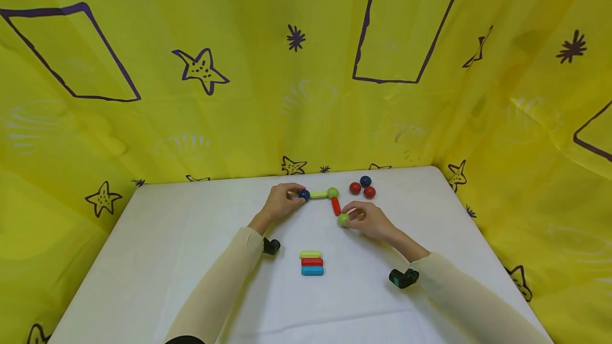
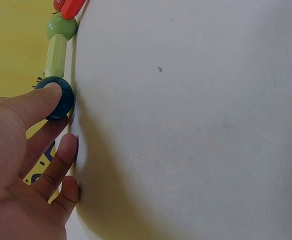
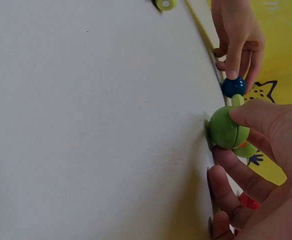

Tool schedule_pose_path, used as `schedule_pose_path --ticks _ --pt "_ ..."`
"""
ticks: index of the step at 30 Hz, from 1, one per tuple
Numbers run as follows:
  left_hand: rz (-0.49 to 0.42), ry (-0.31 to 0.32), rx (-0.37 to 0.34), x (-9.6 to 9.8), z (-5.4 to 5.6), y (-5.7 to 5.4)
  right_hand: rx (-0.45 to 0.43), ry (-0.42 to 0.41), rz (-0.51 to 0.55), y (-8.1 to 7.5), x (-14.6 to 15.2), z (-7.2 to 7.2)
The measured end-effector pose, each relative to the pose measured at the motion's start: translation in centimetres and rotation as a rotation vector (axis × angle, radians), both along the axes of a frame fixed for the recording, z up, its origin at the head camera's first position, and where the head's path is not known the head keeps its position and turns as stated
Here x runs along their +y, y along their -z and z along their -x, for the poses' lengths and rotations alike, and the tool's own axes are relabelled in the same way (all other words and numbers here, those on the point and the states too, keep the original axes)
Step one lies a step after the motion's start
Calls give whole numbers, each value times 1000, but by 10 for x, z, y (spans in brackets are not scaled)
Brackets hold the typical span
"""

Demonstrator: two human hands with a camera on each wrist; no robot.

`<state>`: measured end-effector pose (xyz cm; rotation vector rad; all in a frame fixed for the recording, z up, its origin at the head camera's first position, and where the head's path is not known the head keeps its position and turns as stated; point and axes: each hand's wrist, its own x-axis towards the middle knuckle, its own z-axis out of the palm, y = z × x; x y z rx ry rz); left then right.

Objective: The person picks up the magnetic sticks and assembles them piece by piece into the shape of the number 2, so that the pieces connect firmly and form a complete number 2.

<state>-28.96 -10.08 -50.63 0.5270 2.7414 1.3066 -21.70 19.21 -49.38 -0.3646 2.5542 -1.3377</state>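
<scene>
A bent chain of balls and rods lies on the white table. At its left end is a dark blue ball point(image 1: 304, 195), pinched between thumb and fingers of my left hand point(image 1: 282, 201). A pale green rod point(image 1: 319, 195) joins it to a green ball point(image 1: 332, 192) at the corner. From there a red rod point(image 1: 336, 206) runs toward me to a second green ball point(image 1: 343, 220). My right hand point(image 1: 370, 220) pinches that ball, thumb on its upper side in the right wrist view, the other fingers near the tabletop.
Two red balls point(image 1: 355, 188) and a dark blue ball point(image 1: 365, 181) sit behind my right hand. Nearer me lie a yellow-green rod point(image 1: 310, 254), a red rod point(image 1: 312, 262) and a blue rod point(image 1: 312, 271), stacked in a row. A yellow patterned curtain point(image 1: 258, 110) hangs behind the table point(image 1: 191, 238).
</scene>
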Motion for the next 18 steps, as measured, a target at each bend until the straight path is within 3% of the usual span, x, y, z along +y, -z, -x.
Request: schedule_pose_path --ticks 8,18 --pt "13 -7 -10 0 -1 -3 63 29 -31 2 -3 -5" --pt "88 22 37 3 -1 -6 36 75 -17 3 -5 -8"
